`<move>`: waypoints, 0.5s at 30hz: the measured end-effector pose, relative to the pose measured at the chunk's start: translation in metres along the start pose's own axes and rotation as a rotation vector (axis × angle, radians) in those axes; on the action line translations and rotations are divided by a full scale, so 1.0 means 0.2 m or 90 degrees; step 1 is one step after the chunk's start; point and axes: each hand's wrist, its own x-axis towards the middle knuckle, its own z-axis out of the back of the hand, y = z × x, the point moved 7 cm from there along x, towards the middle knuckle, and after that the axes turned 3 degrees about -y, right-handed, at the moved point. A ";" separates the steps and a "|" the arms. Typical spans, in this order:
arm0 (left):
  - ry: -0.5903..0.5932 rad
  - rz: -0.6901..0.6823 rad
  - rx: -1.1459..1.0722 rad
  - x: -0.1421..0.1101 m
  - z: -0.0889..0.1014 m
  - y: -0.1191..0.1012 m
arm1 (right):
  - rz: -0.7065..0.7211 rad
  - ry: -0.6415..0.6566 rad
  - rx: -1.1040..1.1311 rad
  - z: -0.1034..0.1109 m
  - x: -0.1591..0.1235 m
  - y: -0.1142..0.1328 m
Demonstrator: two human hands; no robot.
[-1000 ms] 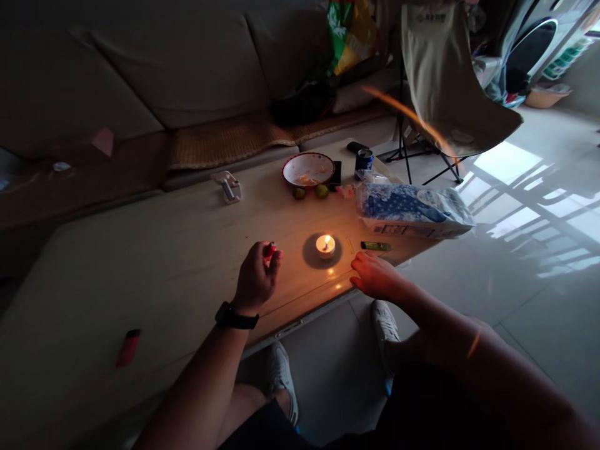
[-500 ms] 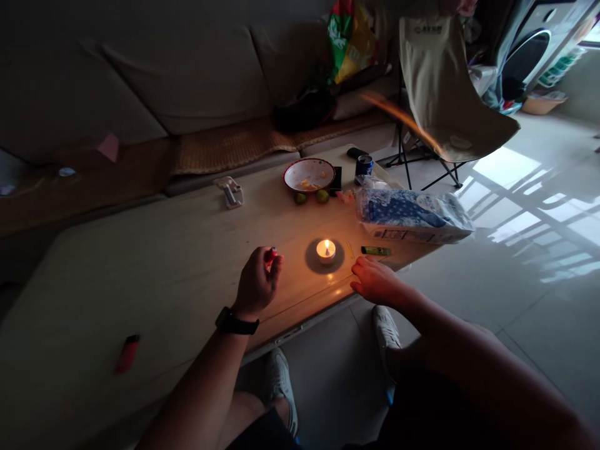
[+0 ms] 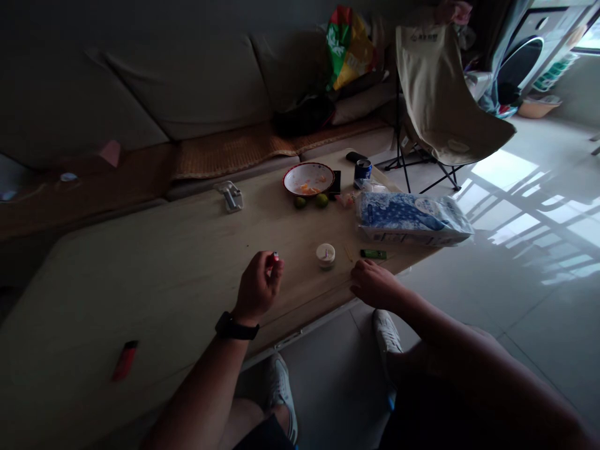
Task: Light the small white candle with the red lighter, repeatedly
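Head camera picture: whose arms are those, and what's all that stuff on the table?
There's no robot here. One person wears a camera on their head, looking forward and down, so their own arms reach up from the bottom.

The left hand holds a small red object, perhaps a lighter, mostly hidden by fingers. The right hand is near a green lighter; I can't tell whether it holds anything.

Between the hands sits a small candle with no flame. The table also has a bowl, green fruits, a blue can and a blue-and-white package.
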 end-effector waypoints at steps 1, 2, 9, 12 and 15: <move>0.001 0.001 0.000 0.00 0.00 -0.01 | 0.000 0.002 0.000 0.00 0.00 0.00; 0.002 0.001 0.002 0.00 0.00 -0.01 | 0.000 0.003 0.000 0.00 0.00 0.00; 0.005 -0.018 0.011 0.02 -0.01 -0.05 | 0.011 -0.007 -0.002 0.00 0.00 0.00; 0.006 -0.028 0.021 0.02 -0.01 -0.06 | 0.019 -0.008 -0.010 0.00 0.00 0.01; 0.016 -0.052 0.045 0.04 -0.03 -0.10 | 0.023 -0.006 -0.020 0.00 0.00 0.01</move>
